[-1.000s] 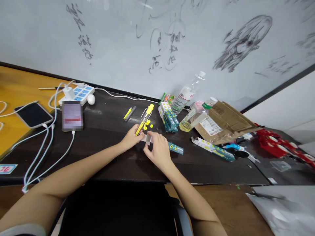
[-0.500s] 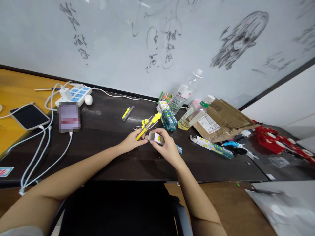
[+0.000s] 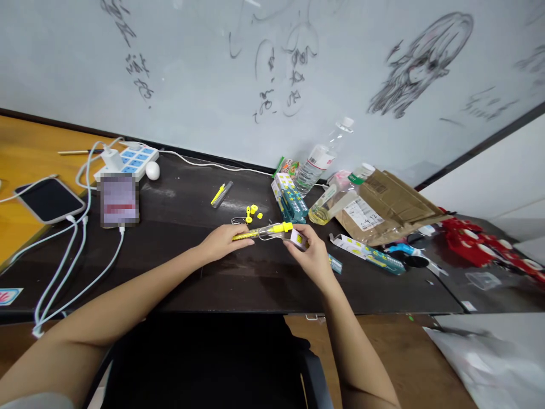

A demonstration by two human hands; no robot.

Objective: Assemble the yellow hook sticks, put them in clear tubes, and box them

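Note:
My left hand (image 3: 223,241) is closed around one end of a slim clear tube tool (image 3: 269,230) with a yellow marked strip, a yellow tip and a bent metal wire along it. It lies nearly level, tip towards the right. My right hand (image 3: 313,250) grips a narrow white and teal cardboard box (image 3: 299,240), its end facing the tube. The yellow tip is at the box's end; whether it is inside I cannot tell. Just beyond my left hand are small yellow parts (image 3: 249,215) and a thin metal wire loop (image 3: 238,220). The tool's exact kind is unclear.
A smaller clear and yellow tube (image 3: 222,195) lies farther back. Patterned boxes (image 3: 290,199), a water bottle (image 3: 319,162), an oil-coloured bottle (image 3: 336,199) and a torn carton (image 3: 378,207) stand right. An opened box (image 3: 368,254) lies nearby. Phones, cables and a power strip (image 3: 134,162) occupy the left.
The tube tool has swung down from a slant to nearly level, its yellow tip now by the box. My right hand has moved right with the box, and the small yellow parts are more exposed.

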